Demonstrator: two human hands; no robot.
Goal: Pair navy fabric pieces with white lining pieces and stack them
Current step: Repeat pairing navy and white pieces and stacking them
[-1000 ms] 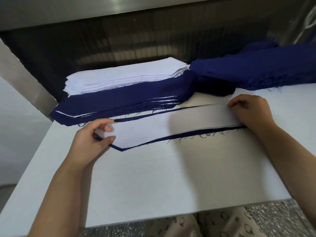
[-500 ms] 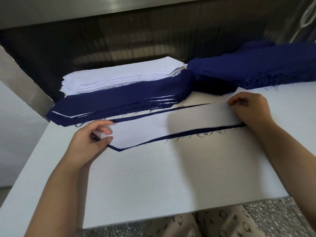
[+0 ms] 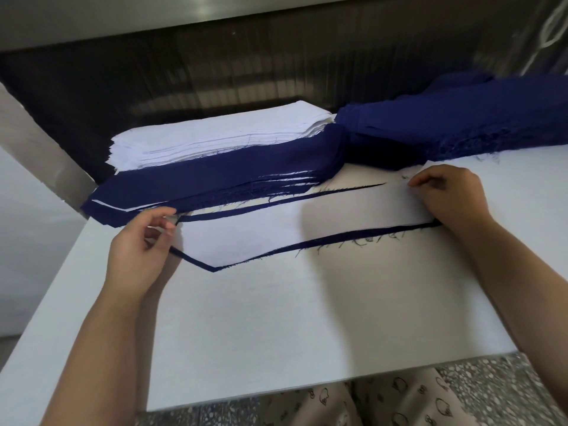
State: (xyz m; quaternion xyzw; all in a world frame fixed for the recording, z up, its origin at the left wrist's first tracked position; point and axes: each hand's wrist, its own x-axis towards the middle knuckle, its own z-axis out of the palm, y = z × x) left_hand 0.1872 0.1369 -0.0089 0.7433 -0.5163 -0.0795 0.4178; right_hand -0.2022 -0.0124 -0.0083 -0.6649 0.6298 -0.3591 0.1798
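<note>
Clearly limp, light and fraying, the white lining piece (image 3: 276, 232) lies on its navy fabric piece (image 3: 353, 238) mid-frame; left hand (image 3: 138, 244) and right hand (image 3: 451, 195) pinch the 2 ends, probably the safest hold.

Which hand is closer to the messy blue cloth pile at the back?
Right. The right hand sits just in front of the navy heap, pinching the white lining piece; the left hand pinches its other end, much farther away.

Bare forearms (image 3: 101, 348); beige trousers (image 3: 384, 404) w/ sm. prints
</note>
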